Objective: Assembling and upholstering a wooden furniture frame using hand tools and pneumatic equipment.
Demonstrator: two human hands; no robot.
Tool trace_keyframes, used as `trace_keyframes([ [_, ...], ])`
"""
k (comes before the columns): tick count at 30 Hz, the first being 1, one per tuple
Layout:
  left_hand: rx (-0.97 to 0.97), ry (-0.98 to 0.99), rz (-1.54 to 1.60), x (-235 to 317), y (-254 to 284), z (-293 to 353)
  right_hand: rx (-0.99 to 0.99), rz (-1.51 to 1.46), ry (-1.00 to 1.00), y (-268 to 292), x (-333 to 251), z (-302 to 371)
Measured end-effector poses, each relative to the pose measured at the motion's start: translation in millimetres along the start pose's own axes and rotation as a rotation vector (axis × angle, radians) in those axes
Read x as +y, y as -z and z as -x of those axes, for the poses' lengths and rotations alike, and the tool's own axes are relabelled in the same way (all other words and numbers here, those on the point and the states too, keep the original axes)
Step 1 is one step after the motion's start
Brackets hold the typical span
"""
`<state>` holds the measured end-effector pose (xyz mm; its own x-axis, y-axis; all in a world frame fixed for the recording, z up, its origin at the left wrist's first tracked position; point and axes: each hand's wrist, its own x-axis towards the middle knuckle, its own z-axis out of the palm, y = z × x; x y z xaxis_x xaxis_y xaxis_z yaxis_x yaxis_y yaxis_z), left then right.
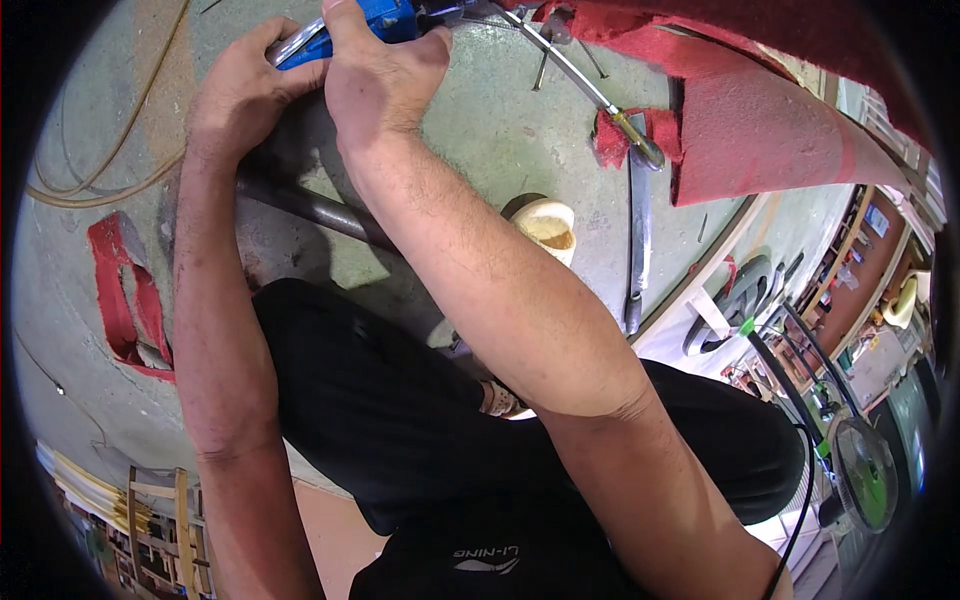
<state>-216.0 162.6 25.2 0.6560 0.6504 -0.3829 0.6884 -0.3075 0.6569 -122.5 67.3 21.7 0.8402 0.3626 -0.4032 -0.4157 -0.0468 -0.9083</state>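
At the top of the head view, both my hands are closed around a blue tool (392, 18) with a shiny silver part, its far end cut off by the frame edge. My left hand (240, 90) grips the silver side. Pressed on the blue body is my right hand (385, 80), thumb along it. To its right a long screwdriver (632, 138) with a yellow and black handle lies across red cloth scraps. A long flat blade (640, 230) rests below that handle. Under my right forearm's edge stands a white cup (548, 228) with yellowish matter inside.
Red carpet-like material (770, 135) hangs at the upper right. A dark metal bar (320, 213) lies behind my forearms. Torn red scrap (125, 290) and a yellowish hose (150, 110) are on the floor at left. A wooden frame (165, 520) stands lower left.
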Motion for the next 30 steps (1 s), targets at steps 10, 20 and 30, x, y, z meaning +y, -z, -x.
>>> trace_keyframes([
  [10,0.014,-0.034,0.021,-14,5,-10,0.068,0.063,-0.007,-14,-6,5],
  [20,0.039,-0.024,-0.027,-15,9,-12,0.151,0.378,0.332,-19,25,-13],
  [30,-0.016,-0.097,0.081,-25,6,-15,0.063,0.249,-0.112,-13,-4,1],
])
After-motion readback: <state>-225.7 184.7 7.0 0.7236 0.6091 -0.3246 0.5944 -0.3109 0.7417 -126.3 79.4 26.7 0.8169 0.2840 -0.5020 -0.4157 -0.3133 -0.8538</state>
